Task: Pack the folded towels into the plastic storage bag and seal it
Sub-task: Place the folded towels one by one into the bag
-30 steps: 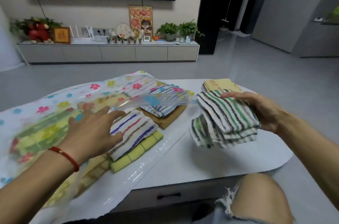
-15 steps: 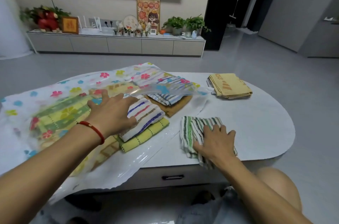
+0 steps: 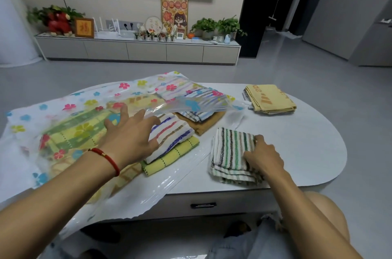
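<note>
A clear plastic storage bag [image 3: 63, 110] printed with flowers lies across the left of the white table [image 3: 307, 142], its mouth facing right. Several folded towels sit in its mouth: a white towel with coloured stripes [image 3: 169, 137] on a yellow-green one [image 3: 171, 159], and a blue-striped one on a brown one [image 3: 203, 123]. My left hand [image 3: 131, 137] is inside the mouth, fingers spread, lifting the top sheet and touching the striped towel. My right hand [image 3: 263, 157] presses flat on a green-and-brown striped folded towel [image 3: 229, 152] on the table just outside the bag.
A folded yellow towel [image 3: 269, 99] lies at the table's far right. The table has a drawer handle [image 3: 203, 205] at its near edge. My knee [image 3: 324, 212] is below the right corner. A low TV cabinet [image 3: 135, 48] with plants and frames lines the far wall.
My right hand carried the green striped towel down from mid-air and set it on the table beside the bag's mouth; it now rests on it. My left hand stayed in the bag's mouth.
</note>
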`<action>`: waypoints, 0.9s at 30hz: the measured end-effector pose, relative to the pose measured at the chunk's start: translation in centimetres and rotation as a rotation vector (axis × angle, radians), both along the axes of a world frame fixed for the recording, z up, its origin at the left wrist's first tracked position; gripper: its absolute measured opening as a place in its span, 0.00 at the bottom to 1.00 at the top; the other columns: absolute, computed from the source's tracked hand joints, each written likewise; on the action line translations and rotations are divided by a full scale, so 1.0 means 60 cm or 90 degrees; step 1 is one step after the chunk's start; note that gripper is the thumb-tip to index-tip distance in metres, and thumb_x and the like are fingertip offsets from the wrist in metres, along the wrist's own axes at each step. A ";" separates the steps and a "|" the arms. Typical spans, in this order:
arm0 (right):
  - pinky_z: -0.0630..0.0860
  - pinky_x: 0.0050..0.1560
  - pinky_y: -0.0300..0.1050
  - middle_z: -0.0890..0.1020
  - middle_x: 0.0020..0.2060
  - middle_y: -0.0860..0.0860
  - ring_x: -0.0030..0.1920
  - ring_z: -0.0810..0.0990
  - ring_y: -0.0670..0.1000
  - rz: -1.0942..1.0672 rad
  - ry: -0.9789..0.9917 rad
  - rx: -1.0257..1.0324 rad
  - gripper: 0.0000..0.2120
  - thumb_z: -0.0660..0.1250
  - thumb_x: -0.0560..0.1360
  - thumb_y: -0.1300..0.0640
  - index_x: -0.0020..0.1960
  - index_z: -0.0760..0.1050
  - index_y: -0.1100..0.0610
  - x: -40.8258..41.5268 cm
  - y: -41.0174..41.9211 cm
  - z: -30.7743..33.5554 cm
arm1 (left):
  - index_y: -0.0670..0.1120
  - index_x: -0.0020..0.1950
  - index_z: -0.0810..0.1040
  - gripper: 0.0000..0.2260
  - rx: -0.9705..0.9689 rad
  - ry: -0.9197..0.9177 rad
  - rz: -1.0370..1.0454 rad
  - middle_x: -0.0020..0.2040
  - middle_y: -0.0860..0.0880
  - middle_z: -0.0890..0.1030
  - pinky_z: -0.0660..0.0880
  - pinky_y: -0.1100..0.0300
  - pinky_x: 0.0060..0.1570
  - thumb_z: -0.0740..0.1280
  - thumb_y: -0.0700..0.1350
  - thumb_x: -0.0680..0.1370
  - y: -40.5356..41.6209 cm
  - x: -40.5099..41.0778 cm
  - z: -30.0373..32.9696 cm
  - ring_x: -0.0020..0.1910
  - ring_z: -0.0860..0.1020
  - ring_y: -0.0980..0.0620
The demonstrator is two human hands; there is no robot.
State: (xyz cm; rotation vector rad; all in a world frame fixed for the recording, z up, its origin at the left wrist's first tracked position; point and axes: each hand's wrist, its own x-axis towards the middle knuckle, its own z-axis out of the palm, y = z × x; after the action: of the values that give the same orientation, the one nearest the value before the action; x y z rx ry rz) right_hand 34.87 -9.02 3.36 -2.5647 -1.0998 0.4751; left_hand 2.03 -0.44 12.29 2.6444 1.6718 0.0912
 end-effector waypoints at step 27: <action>0.86 0.45 0.52 0.86 0.51 0.61 0.48 0.88 0.59 0.120 1.131 0.395 0.18 0.60 0.78 0.76 0.62 0.76 0.62 -0.400 0.103 0.078 | 0.57 0.79 0.43 0.48 -0.109 0.071 -0.037 0.69 0.70 0.22 0.51 0.24 0.68 0.72 0.57 0.69 -0.110 -0.169 0.085 0.76 0.30 0.42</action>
State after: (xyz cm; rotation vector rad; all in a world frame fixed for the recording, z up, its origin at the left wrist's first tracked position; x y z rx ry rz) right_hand 10.85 -2.81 8.03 -0.7523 -0.5154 1.5931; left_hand -8.12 -7.05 17.39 2.6105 1.5521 -0.1944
